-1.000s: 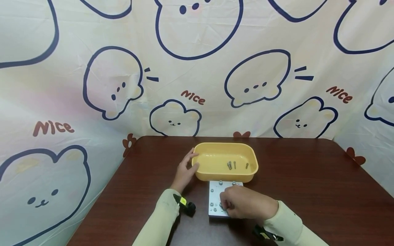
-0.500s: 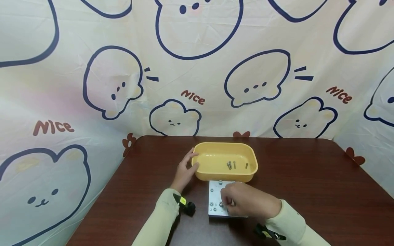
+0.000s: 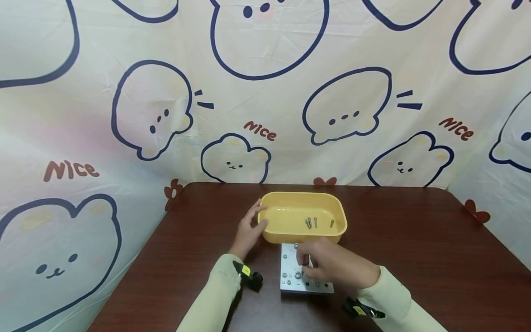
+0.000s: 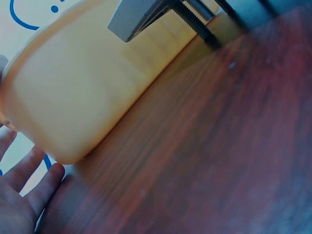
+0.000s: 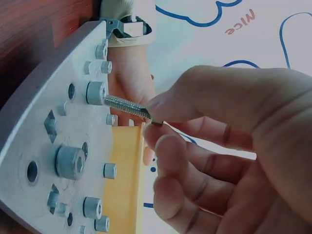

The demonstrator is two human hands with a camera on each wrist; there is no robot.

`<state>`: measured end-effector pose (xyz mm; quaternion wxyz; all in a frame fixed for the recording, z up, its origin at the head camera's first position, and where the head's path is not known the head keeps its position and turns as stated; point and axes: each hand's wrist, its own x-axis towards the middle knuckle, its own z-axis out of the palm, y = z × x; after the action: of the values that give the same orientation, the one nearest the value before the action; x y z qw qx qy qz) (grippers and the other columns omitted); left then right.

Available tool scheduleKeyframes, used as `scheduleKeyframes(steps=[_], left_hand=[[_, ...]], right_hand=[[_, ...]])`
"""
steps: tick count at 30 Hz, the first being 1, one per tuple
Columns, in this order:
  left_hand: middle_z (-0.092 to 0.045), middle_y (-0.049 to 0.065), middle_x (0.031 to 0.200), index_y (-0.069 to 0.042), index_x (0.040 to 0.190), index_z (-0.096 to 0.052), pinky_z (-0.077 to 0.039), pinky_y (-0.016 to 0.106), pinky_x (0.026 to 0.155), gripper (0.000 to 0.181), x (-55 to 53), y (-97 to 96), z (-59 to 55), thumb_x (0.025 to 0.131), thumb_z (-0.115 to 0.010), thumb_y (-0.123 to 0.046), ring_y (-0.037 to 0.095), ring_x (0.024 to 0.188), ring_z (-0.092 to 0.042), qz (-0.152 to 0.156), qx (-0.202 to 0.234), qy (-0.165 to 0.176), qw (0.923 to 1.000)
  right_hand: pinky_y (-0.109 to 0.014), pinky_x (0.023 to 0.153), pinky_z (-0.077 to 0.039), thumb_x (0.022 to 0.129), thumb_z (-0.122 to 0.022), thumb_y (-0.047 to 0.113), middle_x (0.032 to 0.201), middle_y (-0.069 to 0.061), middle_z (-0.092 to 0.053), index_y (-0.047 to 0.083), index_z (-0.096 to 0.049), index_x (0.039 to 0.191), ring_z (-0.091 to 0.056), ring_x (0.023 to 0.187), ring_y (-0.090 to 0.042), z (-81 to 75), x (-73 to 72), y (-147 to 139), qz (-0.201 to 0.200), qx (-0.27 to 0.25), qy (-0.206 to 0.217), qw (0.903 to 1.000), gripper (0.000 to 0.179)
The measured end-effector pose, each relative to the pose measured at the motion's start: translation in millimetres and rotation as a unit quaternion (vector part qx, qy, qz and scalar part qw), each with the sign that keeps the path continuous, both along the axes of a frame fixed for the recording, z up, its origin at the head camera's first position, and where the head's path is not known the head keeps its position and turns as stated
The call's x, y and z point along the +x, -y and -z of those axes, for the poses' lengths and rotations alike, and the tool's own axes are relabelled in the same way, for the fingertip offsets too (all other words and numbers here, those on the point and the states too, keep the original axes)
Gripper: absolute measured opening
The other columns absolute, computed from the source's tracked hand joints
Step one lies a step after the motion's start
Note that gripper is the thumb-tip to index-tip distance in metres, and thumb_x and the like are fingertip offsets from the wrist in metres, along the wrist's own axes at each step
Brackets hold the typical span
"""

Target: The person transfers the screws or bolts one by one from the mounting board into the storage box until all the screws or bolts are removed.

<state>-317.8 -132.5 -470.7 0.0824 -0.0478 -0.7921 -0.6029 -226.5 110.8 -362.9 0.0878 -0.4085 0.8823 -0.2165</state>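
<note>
Silver metal plate [image 3: 289,266]: lies on the dark brown wood-grain bench [image 3: 415,244], just on the near side of a yellow basin [image 3: 286,221]. Several socket-head screws [image 5: 70,163] stand in its face at differing sizes; dark round holes [image 5: 32,171] and angular recesses are also visible. In the left wrist view, threaded shafts [image 4: 192,22] project from the plate's underside.

Right hand [image 3: 329,263]: positioned over the plate's right part. Grip is engaged, thumb and index finger pinching a loose screw [image 5: 126,106] near its head; the remaining fingers are bent in toward the palm. The threaded shaft is tilted, its free end directed at the plate. In the right wrist view that end meets the outline of a mounted socket head; whether the two touch cannot be determined.

Left hand [image 3: 248,234]: at the left end of the basin, fingers spread and resting against its rim and wall; grip is relaxed, not clenched.

Basin contents: small loose screws [image 3: 309,223] on the floor, right of centre.

Surroundings: pale sleeves [image 3: 217,290] on both arms, a dark strapped device [image 3: 250,278] at each wrist, and a cream cloth [image 3: 286,106] behind, printed with blue outlined bear figures and "Nice" lettering in brownish red.
</note>
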Motion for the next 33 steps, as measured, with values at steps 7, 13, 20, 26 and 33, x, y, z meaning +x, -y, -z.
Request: scheduleKeyframes(steps=[7, 13, 20, 26, 33], left_hand=[[-0.033, -0.03, 0.147, -0.032, 0.125, -0.06, -0.025, 0.046, 0.114, 0.033, -0.6, 1.3, -2.5, 0.092, -0.062, -0.026, 0.009, 0.142, -0.025, -0.001, -0.001, 0.0, 1.0], [-0.033, -0.027, 0.148, -0.034, 0.125, -0.06, -0.025, 0.048, 0.114, 0.033, -1.1, 2.3, -0.3, 0.092, -0.062, -0.027, 0.011, 0.143, -0.025, -0.002, -0.001, -0.003, 1.0], [-0.033, -0.027, 0.148, -0.034, 0.125, -0.059, -0.027, 0.047, 0.113, 0.034, -4.6, -0.3, -1.1, 0.092, -0.062, -0.027, 0.011, 0.143, -0.025, 0.006, -0.002, -0.018, 0.9998], [-0.033, -0.029, 0.147, -0.035, 0.124, -0.06, -0.026, 0.048, 0.114, 0.033, -6.6, -1.6, -5.0, 0.091, -0.062, -0.03, 0.01, 0.142, -0.025, 0.001, 0.003, -0.014, 0.9999], [-0.033, -0.028, 0.147, -0.034, 0.125, -0.06, -0.026, 0.048, 0.114, 0.034, -1.5, -0.1, 0.9, 0.091, -0.063, -0.029, 0.011, 0.143, -0.024, 0.0, 0.007, 0.004, 1.0]], right_hand=[[-0.024, 0.073, -0.051, 0.084, -0.071, 0.011, 0.082, 0.014, -0.058, 0.019, -0.065, 0.093, -0.057, 0.08, -0.01, -0.4, -6.5, -1.3, 0.017, -0.039, 0.016, 0.999, 0.013], [-0.025, 0.072, -0.052, 0.085, -0.07, 0.014, 0.081, 0.015, -0.06, 0.019, -0.066, 0.09, -0.057, 0.078, -0.012, -2.5, -15.2, -3.0, 0.031, -0.063, -0.029, 0.9971, 0.008], [-0.026, 0.068, -0.053, 0.084, -0.072, 0.011, 0.079, 0.015, -0.06, 0.019, -0.065, 0.086, -0.056, 0.074, -0.013, -7.0, -32.6, -9.5, 0.037, -0.094, -0.079, 0.9918, 0.011], [-0.025, 0.066, -0.052, 0.083, -0.071, 0.011, 0.078, 0.014, -0.06, 0.016, -0.066, 0.085, -0.055, 0.074, -0.011, -10.5, -48.2, -14.2, 0.048, -0.088, -0.088, 0.991, 0.007], [-0.025, 0.069, -0.054, 0.082, -0.069, 0.01, 0.078, 0.015, -0.061, 0.021, -0.066, 0.081, -0.056, 0.077, -0.012, -5.4, -62.5, -18.5, 0.075, -0.092, -0.094, 0.9884, 0.012]])
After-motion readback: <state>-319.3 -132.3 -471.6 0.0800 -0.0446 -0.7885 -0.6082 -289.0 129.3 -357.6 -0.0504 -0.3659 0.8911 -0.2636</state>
